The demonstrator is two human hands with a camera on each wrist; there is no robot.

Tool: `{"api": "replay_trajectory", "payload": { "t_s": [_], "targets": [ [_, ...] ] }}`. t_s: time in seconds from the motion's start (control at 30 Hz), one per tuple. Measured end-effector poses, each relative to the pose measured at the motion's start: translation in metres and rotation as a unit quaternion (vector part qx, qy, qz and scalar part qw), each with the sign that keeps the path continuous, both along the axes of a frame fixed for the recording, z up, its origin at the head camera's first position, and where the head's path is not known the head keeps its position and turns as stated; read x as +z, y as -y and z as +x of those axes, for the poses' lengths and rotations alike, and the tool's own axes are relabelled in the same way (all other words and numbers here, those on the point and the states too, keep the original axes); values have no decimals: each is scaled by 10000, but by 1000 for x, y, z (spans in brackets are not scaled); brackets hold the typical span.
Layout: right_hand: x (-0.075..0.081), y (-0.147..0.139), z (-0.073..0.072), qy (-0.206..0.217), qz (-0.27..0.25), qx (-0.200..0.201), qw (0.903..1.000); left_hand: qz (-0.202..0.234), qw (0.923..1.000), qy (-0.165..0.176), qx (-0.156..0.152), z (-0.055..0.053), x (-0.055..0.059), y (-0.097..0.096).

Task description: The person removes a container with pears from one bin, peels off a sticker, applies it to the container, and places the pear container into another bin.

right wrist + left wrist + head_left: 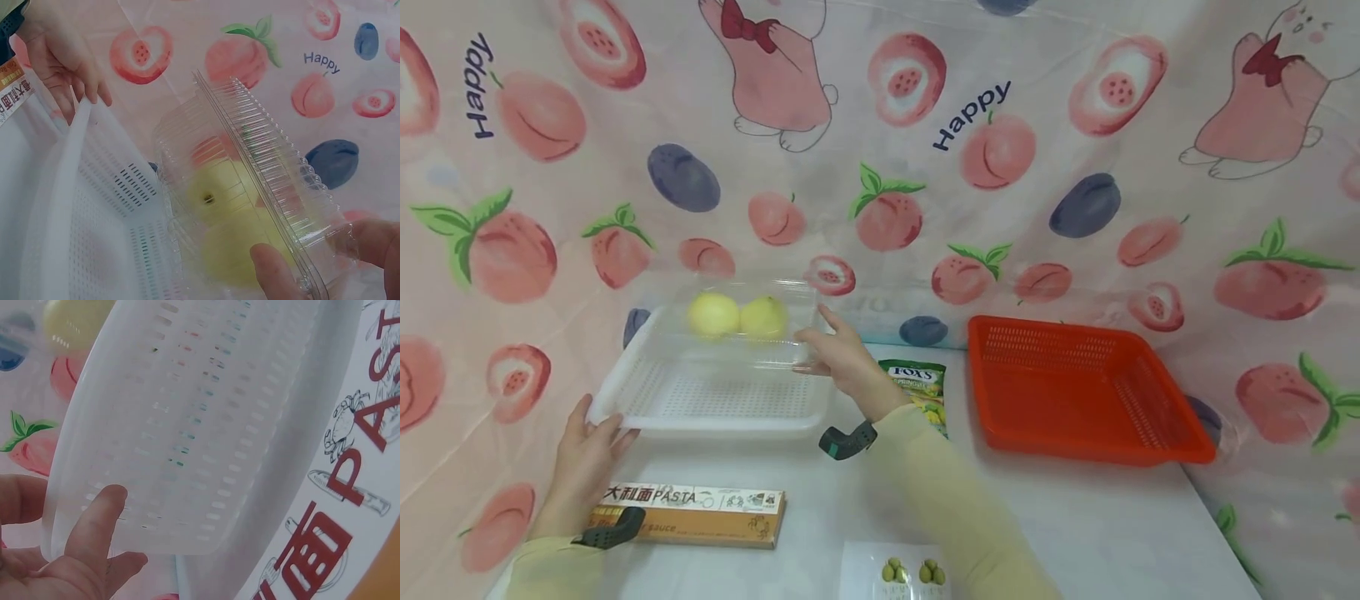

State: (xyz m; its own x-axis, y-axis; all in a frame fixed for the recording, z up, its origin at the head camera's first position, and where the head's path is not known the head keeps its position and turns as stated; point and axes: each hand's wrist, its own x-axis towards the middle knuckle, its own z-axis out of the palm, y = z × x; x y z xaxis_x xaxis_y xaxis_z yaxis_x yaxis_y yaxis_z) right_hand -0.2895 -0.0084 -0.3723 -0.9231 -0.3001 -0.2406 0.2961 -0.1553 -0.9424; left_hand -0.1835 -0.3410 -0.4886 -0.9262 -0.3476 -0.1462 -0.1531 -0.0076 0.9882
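Note:
My left hand (582,458) grips the front left corner of a white perforated plastic basket (707,423), which looks tilted. Up close in the left wrist view, the thumb and fingers (94,528) stand on both sides of the basket's wall. My right hand (842,358) holds the right end of a clear plastic clamshell box (801,312) above the back of the basket. Inside the box lie two round yellow-green fruits (715,315), side by side; their exact kind is unclear. In the right wrist view, the thumb presses the ribbed box (275,181) from one side, fingers from the other.
A red perforated basket (1075,408) stands at the right. Between the baskets lies a green FOX'S candy bag (917,379), partly behind my right arm. In front are a pasta box (700,521) and a sheet with printed fruit (872,575). Patterned cloth (880,167) hangs behind.

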Motion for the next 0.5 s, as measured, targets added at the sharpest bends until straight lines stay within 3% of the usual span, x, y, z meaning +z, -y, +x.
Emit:
{"api": "replay_trajectory", "payload": {
  "t_s": [0.2, 0.5],
  "targets": [
    [7, -37, 14, -27, 74, 47, 10000, 41, 9999, 56, -79, 0, 2, 0],
    [-1, -92, 42, -380, 280, 57, 9989, 148, 9997, -155, -70, -2, 0, 3]
  ]
}}
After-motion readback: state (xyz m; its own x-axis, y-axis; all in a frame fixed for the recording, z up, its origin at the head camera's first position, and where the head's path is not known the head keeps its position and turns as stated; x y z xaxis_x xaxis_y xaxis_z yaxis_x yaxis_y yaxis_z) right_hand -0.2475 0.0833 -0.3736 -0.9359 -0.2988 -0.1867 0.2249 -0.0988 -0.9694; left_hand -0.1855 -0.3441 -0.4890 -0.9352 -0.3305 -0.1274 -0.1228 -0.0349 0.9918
